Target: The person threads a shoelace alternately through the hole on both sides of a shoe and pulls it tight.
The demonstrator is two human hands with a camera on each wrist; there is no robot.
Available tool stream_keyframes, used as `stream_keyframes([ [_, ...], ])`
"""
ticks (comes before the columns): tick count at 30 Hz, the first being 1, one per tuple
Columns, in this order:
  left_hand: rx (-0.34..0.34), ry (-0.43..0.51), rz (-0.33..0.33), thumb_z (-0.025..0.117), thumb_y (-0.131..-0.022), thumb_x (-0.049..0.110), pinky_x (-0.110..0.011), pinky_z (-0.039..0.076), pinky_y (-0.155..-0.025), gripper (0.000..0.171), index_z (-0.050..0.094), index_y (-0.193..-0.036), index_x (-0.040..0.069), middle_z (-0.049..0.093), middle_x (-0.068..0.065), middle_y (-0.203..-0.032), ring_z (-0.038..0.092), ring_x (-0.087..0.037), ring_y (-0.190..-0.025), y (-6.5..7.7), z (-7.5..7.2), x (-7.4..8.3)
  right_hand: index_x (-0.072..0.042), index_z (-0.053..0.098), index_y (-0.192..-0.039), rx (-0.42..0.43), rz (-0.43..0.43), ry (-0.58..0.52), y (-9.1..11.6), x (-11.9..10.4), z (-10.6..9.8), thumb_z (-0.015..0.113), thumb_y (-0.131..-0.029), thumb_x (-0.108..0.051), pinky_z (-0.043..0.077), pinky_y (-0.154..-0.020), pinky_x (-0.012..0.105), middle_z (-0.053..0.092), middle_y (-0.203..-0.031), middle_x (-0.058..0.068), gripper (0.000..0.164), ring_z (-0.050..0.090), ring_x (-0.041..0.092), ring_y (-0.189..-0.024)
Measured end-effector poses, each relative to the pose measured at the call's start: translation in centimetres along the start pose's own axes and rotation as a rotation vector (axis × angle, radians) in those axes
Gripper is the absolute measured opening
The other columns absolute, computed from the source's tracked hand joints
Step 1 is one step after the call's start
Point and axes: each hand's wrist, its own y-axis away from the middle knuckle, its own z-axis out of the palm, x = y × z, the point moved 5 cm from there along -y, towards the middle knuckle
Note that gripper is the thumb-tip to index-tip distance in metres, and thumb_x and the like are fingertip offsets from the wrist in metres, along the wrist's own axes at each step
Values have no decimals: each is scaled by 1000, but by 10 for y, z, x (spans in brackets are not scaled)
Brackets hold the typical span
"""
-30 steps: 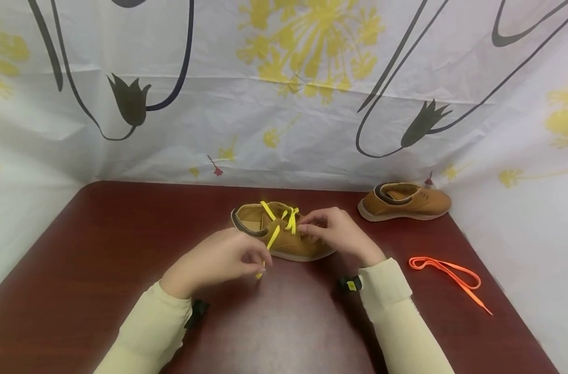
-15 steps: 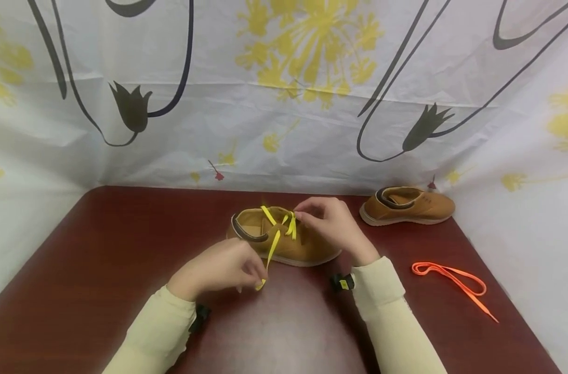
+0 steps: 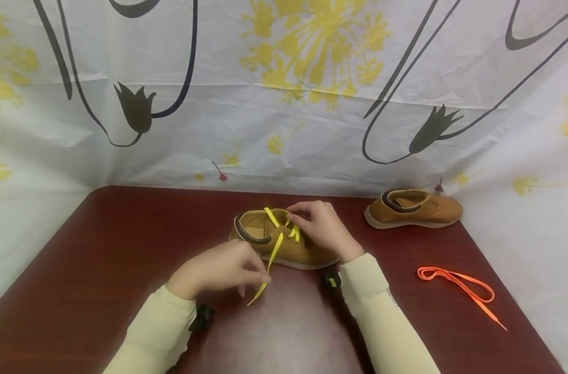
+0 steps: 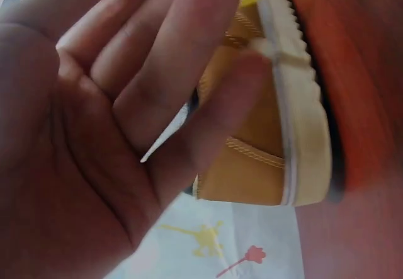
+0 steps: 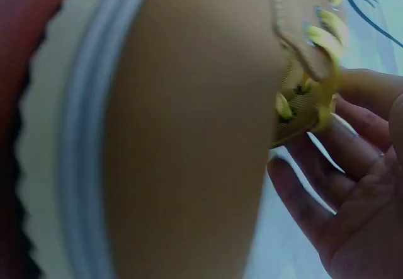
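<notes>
Creased white sheeting point(image 3: 209, 135) printed with yellow blossoms point(image 3: 318, 47) and dark tulips point(image 3: 137, 110) is hanging behind and beside a glossy, dark-red bench point(image 3: 139, 223), whose near middle is reflecting pale light.

Curtained-off nook, w/ floral sheeting point(image 3: 209, 124) round red-brn tbl point(image 3: 167, 228).

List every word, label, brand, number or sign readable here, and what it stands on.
None can be read on the laced shoe, other shoe or patterned cloth.
Yellow patch on the black device at the right sleeve: too small to read.
Pale mark near the laced shoe's eyelets, right wrist view: too blurred to tell if lettering.
</notes>
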Motion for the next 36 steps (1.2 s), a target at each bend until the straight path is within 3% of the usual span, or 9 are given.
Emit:
stream_keyframes([
  [5,410,-4,-44,63,-100,26,-28,51,-63,19,79,-97,17,77,2,-87,59,-10,-58,-2,-32,10,-14,78,-112,36,-7,1,2,4,6,65,-100,-23,53,-70,28,79,-103,1,20,65,9,-75],
  [9,648,-148,-206,59,-102,33,-33,46,-65,28,78,-103,12,73,-1,-85,52,-16,-65,-15,-57,9,-15,78,-113,67,5,1,4,6,6,65,-100,-25,51,-69,28,79,-105,1,21,64,9,-74],
  [13,504,-246,-446,41,-107,49,-36,45,-65,55,71,-87,6,58,-6,-72,53,-22,-65,-46,-67,-10,-15,78,-113,83,22,-2,5,8,4,65,-100,-24,53,-73,30,78,-107,2,21,67,10,-80],
  [15,383,-215,-530,30,-108,54,-39,49,-73,65,68,-92,4,65,-13,-87,59,-25,-75,-59,-68,-23,-15,78,-113,81,22,-5,5,7,4,65,-100,-24,53,-73,30,79,-107,3,21,68,11,-80],
  [19,205,-159,-570,22,-108,54,-50,47,-107,74,58,-134,-5,56,-27,-143,60,-38,-123,-75,-67,-41,-14,78,-114,64,20,-13,4,6,7,64,-101,-26,53,-69,29,78,-106,3,23,67,9,-75],
  [22,134,-150,-560,24,-108,54,-53,38,-118,75,44,-148,-7,45,-27,-153,46,-43,-141,-83,-63,-48,-14,77,-115,58,23,-15,4,4,8,63,-101,-26,52,-66,28,78,-106,3,23,64,8,-69],
  [27,124,-101,-540,28,-107,54,-51,40,-116,75,46,-146,-8,48,-27,-151,50,-40,-138,-89,-58,-48,-14,77,-115,55,29,-9,4,2,9,63,-101,-25,51,-65,28,78,-106,3,23,62,8,-69],
  [31,171,-27,-497,36,-107,50,-41,51,-96,63,68,-117,-3,68,-21,-112,66,-30,-100,-91,-59,-48,-14,77,-115,51,36,3,4,2,10,63,-101,-26,51,-67,28,78,-106,3,23,62,9,-71],
  [36,165,225,-522,44,-105,50,-49,43,-113,55,70,-120,4,62,-18,-135,58,-33,-128,-92,-61,-54,-14,77,-115,36,61,-6,4,2,10,63,-102,-26,48,-60,27,78,-104,3,23,55,9,-59],
])
